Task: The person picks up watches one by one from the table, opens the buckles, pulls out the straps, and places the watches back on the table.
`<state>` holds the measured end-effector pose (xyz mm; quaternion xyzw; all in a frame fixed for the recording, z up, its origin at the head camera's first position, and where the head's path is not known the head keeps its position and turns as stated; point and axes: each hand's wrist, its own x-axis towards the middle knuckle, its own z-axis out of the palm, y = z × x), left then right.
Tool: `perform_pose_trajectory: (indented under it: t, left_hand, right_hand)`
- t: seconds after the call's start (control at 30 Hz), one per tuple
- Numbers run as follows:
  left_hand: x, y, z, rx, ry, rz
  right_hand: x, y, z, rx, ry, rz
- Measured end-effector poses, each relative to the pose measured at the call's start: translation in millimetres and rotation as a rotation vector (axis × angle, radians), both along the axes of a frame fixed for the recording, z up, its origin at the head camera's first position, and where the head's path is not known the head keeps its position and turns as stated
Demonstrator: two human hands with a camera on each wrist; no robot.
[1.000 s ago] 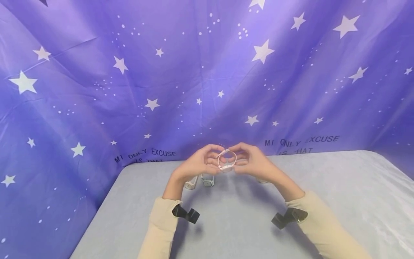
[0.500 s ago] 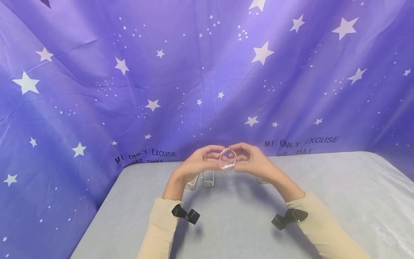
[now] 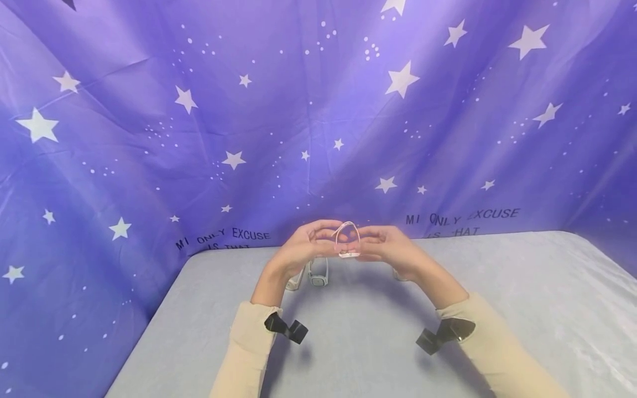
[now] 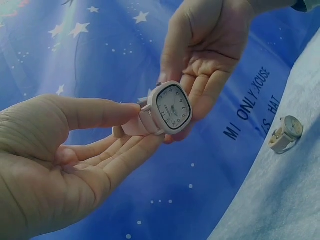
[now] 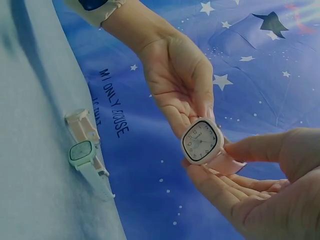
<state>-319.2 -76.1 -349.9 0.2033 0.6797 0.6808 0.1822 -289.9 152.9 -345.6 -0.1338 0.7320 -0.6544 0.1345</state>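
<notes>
Above the far part of the table, a pale pink wristwatch [image 3: 349, 255] with a rounded-square case is held between both hands. Its strap arches upward in a loop in the head view. In the left wrist view the white dial [image 4: 173, 108] with dark numerals shows plainly. My left hand [image 3: 298, 247] pinches one side of the watch, thumb against the case edge and fingers beneath. From the opposite side my right hand [image 3: 390, 250] grips it likewise, its thumb near the strap end of the case in the right wrist view. The other fingers of both hands extend below the watch.
On the grey cloth-covered table [image 3: 358, 342] lie a mint-green watch [image 3: 318, 279] and a beige-pink watch [image 3: 293, 283], both near my left wrist. A light-coloured watch [image 4: 290, 131] lies below my right hand. A purple star-print curtain [image 3: 318, 110] hangs behind the table.
The pink watch has tilted and risen slightly, so its case now looks flatter in the head view. My right hand's fingers have straightened a little. The watches on the table stay put.
</notes>
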Motion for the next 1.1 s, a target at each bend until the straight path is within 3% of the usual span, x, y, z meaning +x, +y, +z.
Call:
perform_pose_trajectory:
  t: [0.3, 0.67, 1.1]
  left_hand:
    - [-4.9, 3.8, 4.0, -0.052, 0.066, -0.015]
    - [-4.1, -1.6, -3.8, -0.043, 0.028, 0.001]
    - [-2.6, -4.1, 0.6, -0.031, 0.015, 0.005]
  right_hand:
    - [-2.9, 2.4, 3.2, 0.025, 0.008, -0.063]
    - [2.1, -2.0, -0.6, 0.0, -0.029, -0.058]
    - [-1.3, -6.5, -4.7, 0.012, 0.004, -0.093]
